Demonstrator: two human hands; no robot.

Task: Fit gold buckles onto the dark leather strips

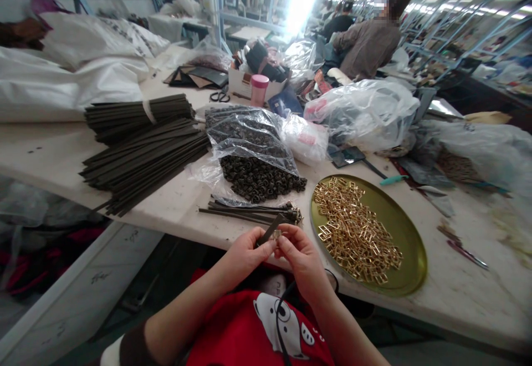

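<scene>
The buckles (357, 233) on the right look like shiny metal, their tray (409, 244) looks smooth and glossy, the left strips (143, 161) look dull, and the middle bag (260, 133) is crinkly, shiny plastic.

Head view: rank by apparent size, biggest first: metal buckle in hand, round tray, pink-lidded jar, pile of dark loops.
1. Round tray
2. Pile of dark loops, partly under clear plastic, so only its visible extent counts
3. Pink-lidded jar
4. Metal buckle, partly hidden
</scene>
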